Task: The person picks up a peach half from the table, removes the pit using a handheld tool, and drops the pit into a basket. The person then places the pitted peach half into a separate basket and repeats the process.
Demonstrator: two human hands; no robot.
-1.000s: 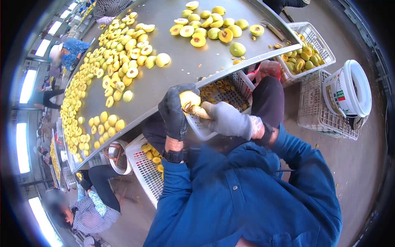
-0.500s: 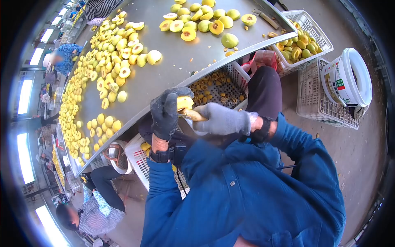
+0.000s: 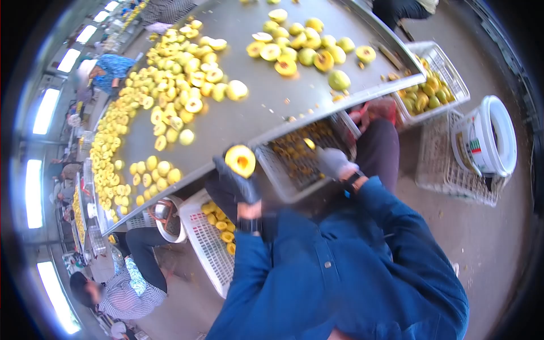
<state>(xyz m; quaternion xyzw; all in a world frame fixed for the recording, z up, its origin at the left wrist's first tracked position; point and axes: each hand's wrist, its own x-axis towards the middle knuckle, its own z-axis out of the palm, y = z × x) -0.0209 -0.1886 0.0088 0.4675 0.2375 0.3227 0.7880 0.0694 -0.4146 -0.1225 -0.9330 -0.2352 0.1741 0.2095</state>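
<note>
My left hand (image 3: 238,180), in a dark glove, holds a yellow fruit half (image 3: 240,161) with its hollowed cut face turned up, just off the metal table's (image 3: 226,124) near edge. To the right, my right hand (image 3: 335,164), in a grey glove, is over the crate of brown pits and scraps (image 3: 300,153). It is blurred; a small yellow piece (image 3: 309,144) shows beside its fingers, and what it grips cannot be made out. Many halved yellow fruits (image 3: 187,73) lie across the table, with a smaller group (image 3: 306,45) farther right.
A crate of fruit halves (image 3: 195,232) stands at lower left, beside a white bucket (image 3: 175,226). At right are another fruit crate (image 3: 456,85) and a bucket (image 3: 467,141) on a crate (image 3: 439,164). A co-worker (image 3: 130,294) sits at lower left.
My hands have moved apart. My right hand has gone right, away from the fruit, over the crate of pits. The fruit in my left hand now shows its hollowed face. The view has shifted.
</note>
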